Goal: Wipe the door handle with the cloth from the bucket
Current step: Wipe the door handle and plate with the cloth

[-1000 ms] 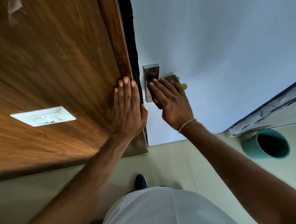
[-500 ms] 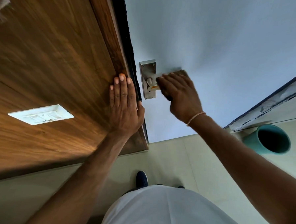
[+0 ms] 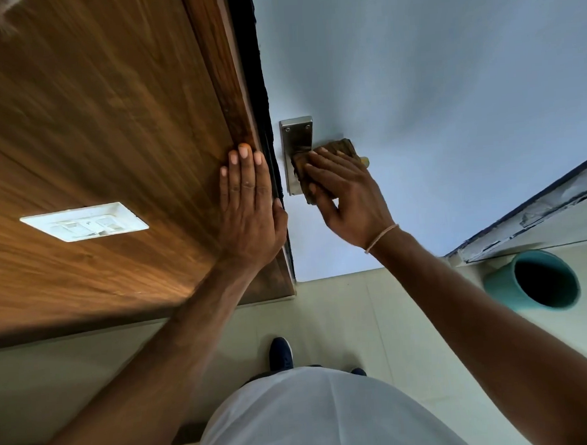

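A steel handle plate [image 3: 295,133] is fixed to the pale blue door [image 3: 414,97] near its left edge. My right hand [image 3: 347,195] presses a dark brown cloth [image 3: 337,146] over the lever, which is hidden except for a yellowish tip [image 3: 364,160] at the right. The cloth covers the lower half of the plate. My left hand [image 3: 249,207] lies flat, fingers together, on the wooden panel [image 3: 110,130] beside the door's edge and holds nothing. A teal bucket [image 3: 530,284] stands on the floor at the lower right.
A white switch plate [image 3: 83,222] is set in the wooden panel at the left. Pale floor tiles [image 3: 341,315] lie below. My dark blue shoe [image 3: 280,354] and white shirt [image 3: 312,415] show at the bottom. A worn door frame edge [image 3: 536,216] runs above the bucket.
My right hand slid the cloth right along the lever, baring its base, then back left over it and the plate. The left hand stayed flat on the panel.
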Demonstrator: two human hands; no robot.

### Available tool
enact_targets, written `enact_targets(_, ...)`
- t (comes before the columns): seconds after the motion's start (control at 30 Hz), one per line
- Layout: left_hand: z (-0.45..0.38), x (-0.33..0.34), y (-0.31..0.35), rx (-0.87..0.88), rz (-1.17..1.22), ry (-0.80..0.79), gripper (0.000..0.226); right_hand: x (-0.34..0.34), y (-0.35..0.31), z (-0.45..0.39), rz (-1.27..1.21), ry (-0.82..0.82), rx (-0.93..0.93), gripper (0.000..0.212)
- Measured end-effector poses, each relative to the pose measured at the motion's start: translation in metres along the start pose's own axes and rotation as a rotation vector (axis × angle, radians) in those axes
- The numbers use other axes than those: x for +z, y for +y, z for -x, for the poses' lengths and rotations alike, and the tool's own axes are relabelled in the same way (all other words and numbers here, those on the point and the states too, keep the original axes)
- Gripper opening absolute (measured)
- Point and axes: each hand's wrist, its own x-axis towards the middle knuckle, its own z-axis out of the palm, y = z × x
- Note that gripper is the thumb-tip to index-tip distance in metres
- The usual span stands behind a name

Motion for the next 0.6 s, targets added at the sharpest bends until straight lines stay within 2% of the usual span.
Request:
enact_targets(0.13, 0.0, 0.0, -0.001, 0.007, 0.01, 0.009, 0.1, 0.024, 0.003, -0.012, 0.089, 0.139, -0.093, 0.019)
enact_targets(0.27, 0.0, 0.0, -0.003, 0.01, 0.007, 0.01, 0.1, 0.028, 0.017, -0.014, 0.167, 0.167, -0.21, 0.007)
enact_targets(0.43, -0.001, 0.003, -0.003, 0.009, -0.027, 0.014, 0.098, 0.008, 0.05, -0.003, 0.11, 0.247, -0.152, 0.002)
enact_targets(0.6, -0.001, 0.004, 0.0, -0.011, -0.051, 0.004, 0.097, 0.03, 0.016, -0.019, 0.072, 0.218, -0.216, 0.008)
